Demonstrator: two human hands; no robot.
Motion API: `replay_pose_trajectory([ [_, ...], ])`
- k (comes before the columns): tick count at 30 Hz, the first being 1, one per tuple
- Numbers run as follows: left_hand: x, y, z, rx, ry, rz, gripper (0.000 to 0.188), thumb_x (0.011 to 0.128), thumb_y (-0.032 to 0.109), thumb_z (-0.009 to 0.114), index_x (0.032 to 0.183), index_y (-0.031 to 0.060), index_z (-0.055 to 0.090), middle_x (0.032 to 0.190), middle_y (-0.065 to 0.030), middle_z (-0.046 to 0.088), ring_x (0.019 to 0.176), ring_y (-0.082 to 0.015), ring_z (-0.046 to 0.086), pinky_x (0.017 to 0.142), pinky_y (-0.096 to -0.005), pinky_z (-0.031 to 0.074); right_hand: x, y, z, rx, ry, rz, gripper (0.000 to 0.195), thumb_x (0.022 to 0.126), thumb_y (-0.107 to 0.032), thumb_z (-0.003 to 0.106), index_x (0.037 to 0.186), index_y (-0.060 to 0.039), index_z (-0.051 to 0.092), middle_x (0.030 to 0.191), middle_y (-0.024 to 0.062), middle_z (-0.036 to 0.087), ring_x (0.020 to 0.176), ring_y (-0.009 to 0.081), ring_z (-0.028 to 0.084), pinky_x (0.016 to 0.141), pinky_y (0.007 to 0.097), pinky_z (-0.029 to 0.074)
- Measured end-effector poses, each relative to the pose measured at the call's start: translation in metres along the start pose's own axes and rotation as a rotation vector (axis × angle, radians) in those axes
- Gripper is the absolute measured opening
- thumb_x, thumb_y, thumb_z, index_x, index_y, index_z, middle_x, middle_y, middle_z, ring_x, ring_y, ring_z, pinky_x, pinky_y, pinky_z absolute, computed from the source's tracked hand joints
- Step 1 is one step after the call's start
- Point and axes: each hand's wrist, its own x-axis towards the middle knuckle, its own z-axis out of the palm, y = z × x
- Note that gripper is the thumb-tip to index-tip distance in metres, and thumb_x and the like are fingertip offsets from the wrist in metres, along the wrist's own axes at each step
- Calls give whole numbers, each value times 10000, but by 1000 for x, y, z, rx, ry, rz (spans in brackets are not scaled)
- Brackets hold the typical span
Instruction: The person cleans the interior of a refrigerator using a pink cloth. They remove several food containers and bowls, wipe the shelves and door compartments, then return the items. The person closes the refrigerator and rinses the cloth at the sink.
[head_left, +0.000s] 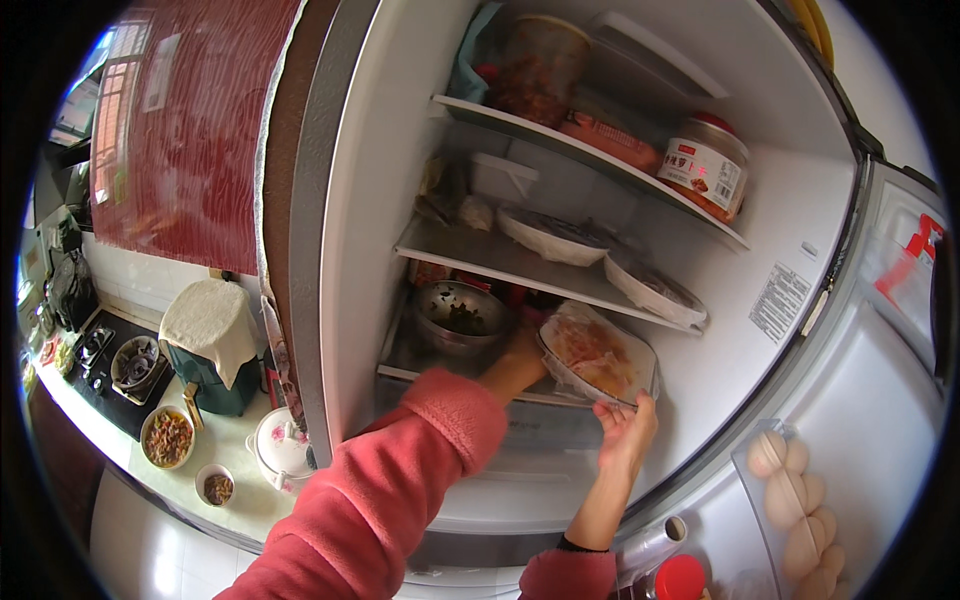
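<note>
In an open refrigerator, a white plate of food under plastic wrap (596, 349) is tilted in front of the lower shelf. My right hand (628, 431) grips its near edge, thumb on the rim and fingers beneath. My left hand (527, 360) reaches in at the plate's left side; its fingers are hidden, so whether they hold anything cannot be seen. Left of it, a metal bowl with dark green food (460, 315) stands on the lower shelf. Two wrapped dishes, one on the left (553, 236) and one on the right (655, 289), sit on the shelf above.
The top shelf holds a red-lidded jar (705, 165) and a large tub (541, 71). Eggs (795, 487) fill a rack in the open door at right. On the counter at left stand a bowl of food (167, 437), a small bowl (215, 485) and a lidded white pot (283, 442).
</note>
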Motion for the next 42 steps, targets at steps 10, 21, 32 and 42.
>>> replay_pose_trajectory([
  [10,-54,55,-99,72,-206,-246,300,876,186,576,1125,62,687,1159,-183,651,1047,-325,651,821,-404,550,0,-1,-2,9,17,27,432,901,-310,551,1108,62,483,834,169,608,690,254,614,634,360,540],
  [21,-84,68,-110,370,-182,-133,244,806,134,597,956,-8,726,1088,-248,632,965,-347,634,751,-402,552,2,1,-6,-10,28,74,440,913,-307,532,1115,81,487,832,172,602,673,247,613,600,341,546],
  [32,-101,67,-105,377,-36,-163,349,777,138,598,1044,-86,609,1014,-245,616,904,-338,629,735,-402,534,16,5,-13,-82,43,79,441,917,-326,521,1076,85,520,808,162,600,658,249,627,574,337,559],
  [42,-114,68,-107,329,172,-139,380,788,164,612,1076,-80,571,1016,-241,602,879,-331,630,749,-401,527,17,-9,0,-417,105,64,451,934,-357,418,922,76,542,665,153,582,510,244,591,462,330,505],
])
